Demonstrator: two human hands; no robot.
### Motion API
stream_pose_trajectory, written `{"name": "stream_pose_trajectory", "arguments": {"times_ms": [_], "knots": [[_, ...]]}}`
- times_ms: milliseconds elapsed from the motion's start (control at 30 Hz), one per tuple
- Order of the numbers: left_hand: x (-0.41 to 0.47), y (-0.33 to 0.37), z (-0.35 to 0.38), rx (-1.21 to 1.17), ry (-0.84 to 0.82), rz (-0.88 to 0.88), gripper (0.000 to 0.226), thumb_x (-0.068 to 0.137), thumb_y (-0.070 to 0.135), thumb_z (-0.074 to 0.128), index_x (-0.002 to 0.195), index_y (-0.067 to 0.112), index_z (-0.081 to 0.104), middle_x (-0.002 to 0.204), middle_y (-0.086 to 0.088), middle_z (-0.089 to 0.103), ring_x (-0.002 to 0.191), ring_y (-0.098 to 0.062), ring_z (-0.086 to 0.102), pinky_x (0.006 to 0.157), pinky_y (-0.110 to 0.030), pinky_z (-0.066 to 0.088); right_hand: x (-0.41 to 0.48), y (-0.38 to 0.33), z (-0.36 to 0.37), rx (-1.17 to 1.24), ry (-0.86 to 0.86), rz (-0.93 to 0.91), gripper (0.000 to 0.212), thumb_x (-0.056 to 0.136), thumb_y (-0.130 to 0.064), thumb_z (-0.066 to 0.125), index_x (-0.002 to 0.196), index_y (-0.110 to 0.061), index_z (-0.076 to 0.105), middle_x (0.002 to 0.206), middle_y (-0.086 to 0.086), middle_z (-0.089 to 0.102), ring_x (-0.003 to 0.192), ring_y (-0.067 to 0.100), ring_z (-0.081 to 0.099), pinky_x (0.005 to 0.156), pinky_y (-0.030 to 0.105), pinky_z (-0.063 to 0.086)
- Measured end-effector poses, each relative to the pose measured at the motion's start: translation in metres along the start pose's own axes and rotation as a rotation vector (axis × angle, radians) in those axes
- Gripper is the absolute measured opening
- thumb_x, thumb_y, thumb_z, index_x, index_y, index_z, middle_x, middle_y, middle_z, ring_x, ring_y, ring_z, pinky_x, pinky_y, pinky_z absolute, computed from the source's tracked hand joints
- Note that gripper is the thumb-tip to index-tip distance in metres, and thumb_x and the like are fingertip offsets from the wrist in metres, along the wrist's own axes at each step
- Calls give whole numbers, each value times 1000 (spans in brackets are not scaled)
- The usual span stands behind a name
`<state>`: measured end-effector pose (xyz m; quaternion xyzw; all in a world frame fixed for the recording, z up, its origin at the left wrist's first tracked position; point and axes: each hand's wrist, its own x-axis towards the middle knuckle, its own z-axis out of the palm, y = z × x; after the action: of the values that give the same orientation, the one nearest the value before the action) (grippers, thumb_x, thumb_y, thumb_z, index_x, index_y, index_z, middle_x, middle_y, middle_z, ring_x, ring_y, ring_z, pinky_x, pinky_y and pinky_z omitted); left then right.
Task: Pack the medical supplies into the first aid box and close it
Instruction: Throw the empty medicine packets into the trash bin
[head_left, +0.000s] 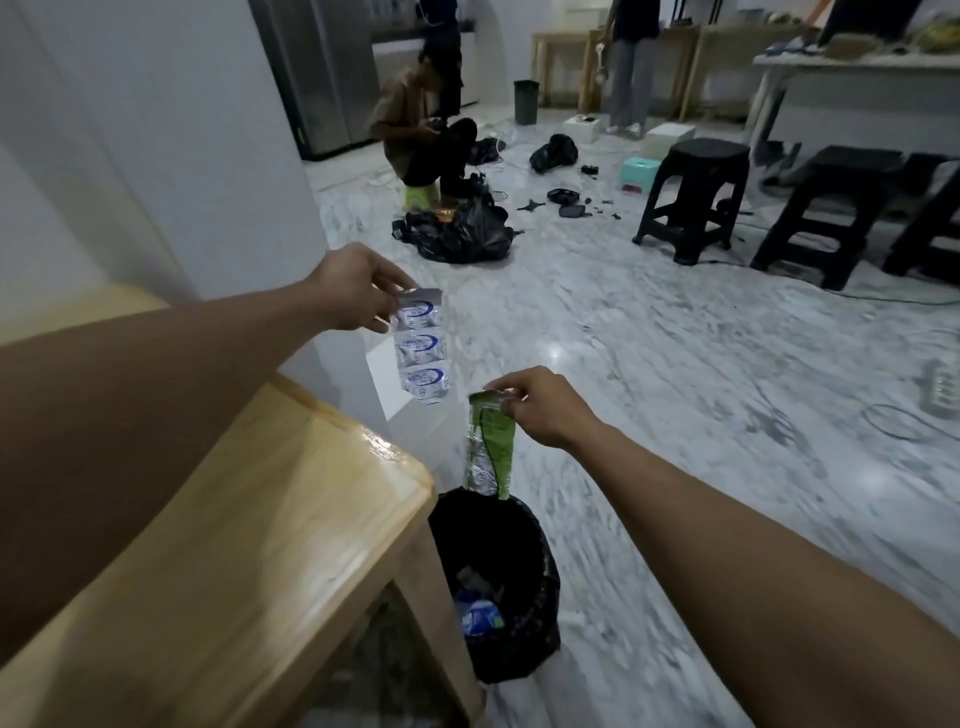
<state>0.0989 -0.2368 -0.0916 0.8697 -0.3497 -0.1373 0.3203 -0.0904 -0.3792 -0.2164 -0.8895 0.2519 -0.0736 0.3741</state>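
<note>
Marble-patterned floor (675, 364), pale grey and glossy; corner of a wooden desk (249, 519) at lower left.

1. Left grip (353, 288): thumb and fingers pinched on the top edge of a strip of sachets (422, 345). The strip is three joined white packets with blue print, too blurred to read. It hangs straight down in the air, out past the desk corner, touching nothing else.

2. Right grip (540, 408): fingertips pinched on the top of a green wrapper (491, 447), crumpled, with silver lining showing. It dangles lower than the strip and near it, the two apart. Its bottom end lines up with the far rim of the bin; contact cannot be told.

3. Bin (543, 587): black, lined with a black bag, standing on the floor just beside the desk leg. Blue-and-white rubbish (480, 616) lies inside.

4. Beyond: black plastic bag (462, 228) heaped on the floor; crouching person (421, 135) behind it; two black stools (696, 197) at right; standing person (631, 67) by the far wall.
</note>
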Motion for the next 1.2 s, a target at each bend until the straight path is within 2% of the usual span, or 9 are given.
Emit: {"name": "stream_pose_trajectory", "arguments": {"times_ms": [100, 300, 500, 567, 633, 767, 967, 1067, 1200], "knots": [[7, -4, 11, 40, -70, -11, 31, 87, -12, 60, 109, 6, 73, 94, -12, 69, 67, -26, 66, 61, -30, 61, 0, 15, 17, -14, -54, 33, 38, 96, -7, 51, 124, -24, 69, 124, 9, 66, 87, 21, 61, 69, 27, 41], [13, -7, 29, 140, -233, -27, 31, 86, -14, 60, 106, 7, 72, 85, -16, 69, 65, -23, 66, 60, -33, 62, -2, 36, 43, -36, -180, 94, 35, 97, -12, 53, 129, -18, 66, 129, 14, 65, 117, 30, 60, 87, 32, 46], [12, 0, 35, 130, -276, -50, 31, 89, -14, 55, 104, 7, 71, 83, -18, 68, 57, -18, 64, 57, -32, 62, -2, 43, 48, -75, -244, 149, 45, 90, -5, 47, 126, -23, 66, 127, 16, 65, 98, 25, 66, 71, 28, 46], [11, 2, 40, 128, -288, -63, 30, 89, -14, 55, 104, 6, 71, 86, -19, 68, 57, -19, 64, 60, -34, 62, 0, 42, 42, -74, -216, 152, 47, 89, -4, 44, 127, -22, 65, 133, 17, 60, 77, 20, 65, 59, 26, 45], [9, 5, 43, 129, -320, -76, 30, 89, -14, 55, 105, 5, 72, 90, -20, 68, 65, -23, 64, 62, -36, 62, 3, 40, 31, -54, -159, 148, 46, 90, -6, 43, 129, -20, 65, 137, 18, 57, 60, 12, 53, 50, 24, 39], [4, 7, 41, 208, -451, -121, 37, 85, -12, 60, 108, 13, 74, 102, -10, 70, 90, -20, 69, 70, -35, 60, 7, 31, 6, -30, -62, 148, 48, 89, -5, 42, 130, -18, 64, 138, 17, 57, 56, 6, 43, 48, 20, 32], [-12, 19, 24, 298, -384, -112, 33, 90, -2, 58, 113, 18, 71, 109, -7, 70, 100, -18, 68, 83, -37, 58, 5, -2, -24, -60, 18, 101, 48, 88, -8, 41, 130, -17, 63, 133, 14, 61, 72, 13, 60, 54, 21, 40], [-30, 28, 11, 390, -254, -33, 40, 89, 1, 50, 118, 20, 69, 115, -10, 68, 96, -24, 63, 80, -34, 54, 0, -29, -36, -96, 37, 52, 42, 93, -16, 45, 130, -18, 63, 133, 10, 61, 98, 23, 63, 72, 26, 46], [-59, 30, -15, 526, -111, 53, 46, 92, 10, 47, 134, 23, 57, 135, -8, 57, 118, -27, 55, 91, -30, 48, -10, -76, -52, -157, 39, -44, 41, 98, -27, 48, 136, -16, 58, 135, 11, 60, 115, 27, 59, 87, 33, 49]]}}
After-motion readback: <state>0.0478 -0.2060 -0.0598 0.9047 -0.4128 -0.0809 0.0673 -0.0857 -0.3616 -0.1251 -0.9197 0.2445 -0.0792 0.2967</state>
